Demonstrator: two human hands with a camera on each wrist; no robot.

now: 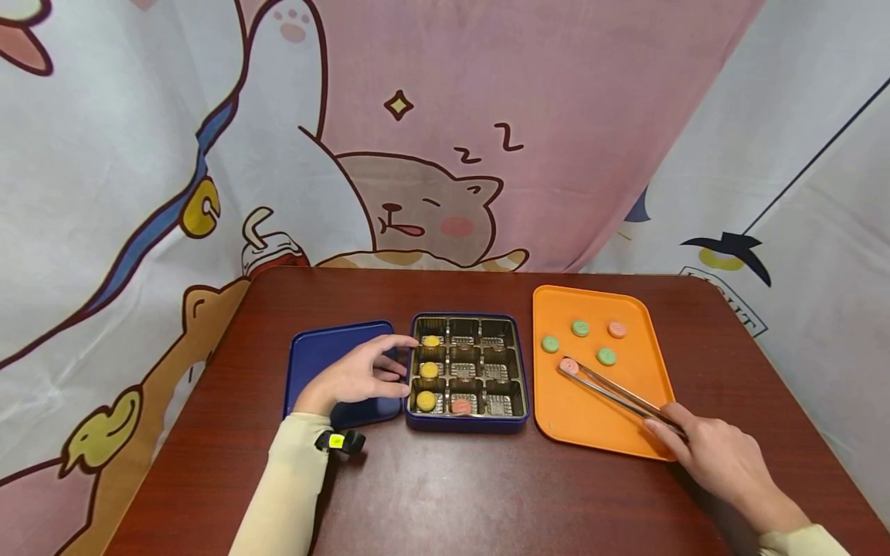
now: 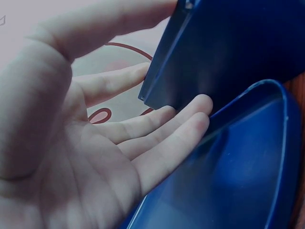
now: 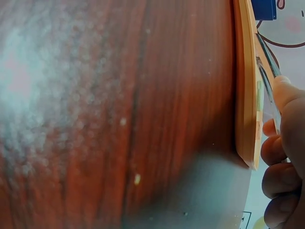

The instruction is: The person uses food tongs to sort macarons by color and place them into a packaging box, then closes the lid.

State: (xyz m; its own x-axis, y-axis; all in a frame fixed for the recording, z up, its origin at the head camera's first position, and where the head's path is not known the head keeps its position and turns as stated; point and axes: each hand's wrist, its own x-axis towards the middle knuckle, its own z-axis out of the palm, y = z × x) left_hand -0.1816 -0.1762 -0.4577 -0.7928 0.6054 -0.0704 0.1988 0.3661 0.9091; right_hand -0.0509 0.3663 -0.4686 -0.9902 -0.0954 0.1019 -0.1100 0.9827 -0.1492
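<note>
My right hand (image 1: 723,455) grips long metal tongs (image 1: 622,398), whose tips are at a pink button-like disc (image 1: 568,366) over the orange tray (image 1: 591,421). Tongs and curled fingers also show at the edge of the right wrist view. My left hand (image 1: 365,371) rests its thumb and fingertips against the left side of a dark blue box (image 1: 466,424), fingers loosely extended. The box has a gold insert with several compartments. Its left column holds yellow discs (image 1: 426,401), and a pink disc (image 1: 461,406) lies in the front middle compartment.
On the orange tray lie several other discs, among them a green disc (image 1: 606,356) and a pink disc (image 1: 616,330). A blue lid (image 1: 327,347) lies left of the box, partly under my left hand. A printed curtain (image 1: 556,116) hangs behind the brown table (image 1: 445,494).
</note>
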